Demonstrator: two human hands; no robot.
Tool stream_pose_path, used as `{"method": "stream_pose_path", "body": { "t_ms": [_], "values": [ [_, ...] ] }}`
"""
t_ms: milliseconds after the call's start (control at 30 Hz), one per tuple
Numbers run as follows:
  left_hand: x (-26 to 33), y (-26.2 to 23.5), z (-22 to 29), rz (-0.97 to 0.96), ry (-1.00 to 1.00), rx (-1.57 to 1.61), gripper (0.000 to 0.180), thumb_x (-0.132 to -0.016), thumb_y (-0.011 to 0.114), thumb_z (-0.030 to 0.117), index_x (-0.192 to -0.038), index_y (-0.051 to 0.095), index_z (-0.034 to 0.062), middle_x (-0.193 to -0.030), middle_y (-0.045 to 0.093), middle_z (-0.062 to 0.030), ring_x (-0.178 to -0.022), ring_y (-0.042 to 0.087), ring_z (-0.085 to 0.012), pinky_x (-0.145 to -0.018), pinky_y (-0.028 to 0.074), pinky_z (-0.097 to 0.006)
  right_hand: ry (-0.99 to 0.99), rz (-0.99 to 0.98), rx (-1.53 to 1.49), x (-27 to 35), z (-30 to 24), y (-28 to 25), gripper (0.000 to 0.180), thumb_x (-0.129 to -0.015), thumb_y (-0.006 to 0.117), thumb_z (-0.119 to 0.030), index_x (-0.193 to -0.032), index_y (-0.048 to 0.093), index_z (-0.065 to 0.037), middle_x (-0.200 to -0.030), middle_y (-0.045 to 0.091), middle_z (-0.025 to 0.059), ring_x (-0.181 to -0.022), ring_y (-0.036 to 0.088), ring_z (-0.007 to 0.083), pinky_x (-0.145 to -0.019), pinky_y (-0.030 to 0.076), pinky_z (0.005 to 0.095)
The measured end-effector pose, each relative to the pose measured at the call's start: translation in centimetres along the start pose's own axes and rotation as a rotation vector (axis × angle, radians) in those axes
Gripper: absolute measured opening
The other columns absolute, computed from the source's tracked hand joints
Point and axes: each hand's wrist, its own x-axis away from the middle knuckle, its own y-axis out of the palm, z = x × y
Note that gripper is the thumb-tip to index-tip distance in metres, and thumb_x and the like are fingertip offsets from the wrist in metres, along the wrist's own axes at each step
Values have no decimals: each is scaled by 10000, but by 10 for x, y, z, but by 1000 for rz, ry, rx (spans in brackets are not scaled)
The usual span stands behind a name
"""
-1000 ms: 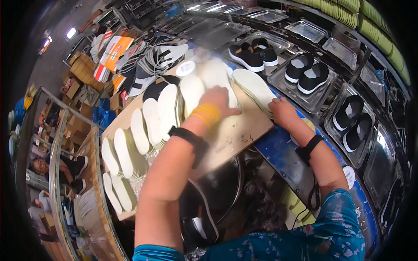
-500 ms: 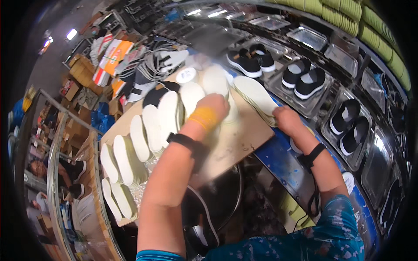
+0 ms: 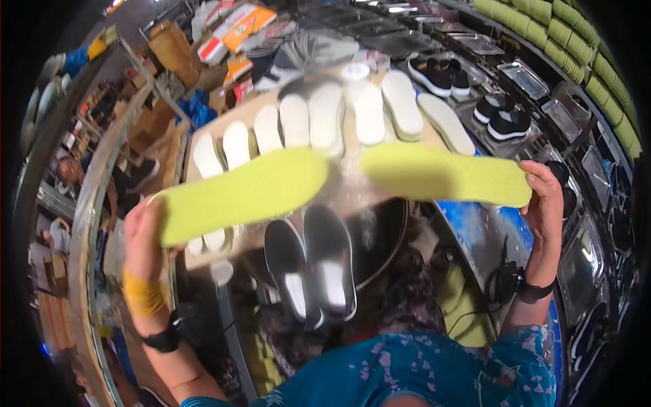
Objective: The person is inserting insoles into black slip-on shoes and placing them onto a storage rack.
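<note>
In each hand I hold a yellow-green insole by one end, raised over the near side of the board with the free ends pointing at each other. My left hand (image 3: 144,227) is closed on the end of the left insole (image 3: 244,193). At the right, my right hand (image 3: 544,197) pinches the end of the right insole (image 3: 420,173). A pair of dark shoes (image 3: 319,264) stands below the insoles, close to my body. Beyond them, stacks of white insoles (image 3: 327,115) lie in a row on a tan board (image 3: 349,183).
Metal trays (image 3: 525,80) line the right side, some bearing black shoes (image 3: 502,117). Piles of green insoles (image 3: 563,37) fill the far right. A metal-edged rail (image 3: 91,264) runs along the left. Behind it, another person (image 3: 73,169) is low down among boxes.
My hands have left the white stacks and spread apart, drawn back toward me. Each now holds a yellow-green insole. The pair of dark shoes now shows in front of me.
</note>
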Motion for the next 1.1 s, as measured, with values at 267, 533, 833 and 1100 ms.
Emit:
{"method": "stream_pose_path", "body": {
  "t_ms": [267, 533, 833, 1100],
  "values": [
    [144, -69, -40, 55, -249, -151, 299, -862, 511, 298, -788, 566, 13, -579, 507, -1, -446, 505, -100, -375, 362, -225, 308, -339, 294, 70, -17, 66, 182, -793, 517, -62, -922, 612, 25, -694, 620, 82, -466, 546, 103, -393, 426, 195],
    [222, 25, -53, -483, 412, -703, 237, -762, 596, 135, -957, 564, 2, -884, 589, -148, -679, 599, -280, -546, 501, -330, -1068, -1024, 958, 168, -9, 166, 383, -771, 549, -214, -1086, 520, 1, -807, 587, 60, -684, 565, 160, -545, 435, 246],
    [174, 67, -164, -439, 691, -1210, 360, -769, 465, 142, -1107, 480, 16, -1080, 514, -116, -1042, 486, -251, -826, 439, -332, -1233, -1279, 994, 152, 111, 194, 214, -727, 500, -172, -900, 507, -48, -781, 511, 72, -722, 528, 226, -629, 427, 331],
    [114, 115, -162, -958, 155, -1293, 162, -771, 544, 178, -868, 655, 111, -900, 637, -62, -808, 627, -234, -634, 506, -339, -715, -1507, 1303, 142, 132, 217, 181, -659, 546, -137, -824, 619, -124, -811, 608, 62, -820, 582, 238, -728, 429, 384]
  ]
}}
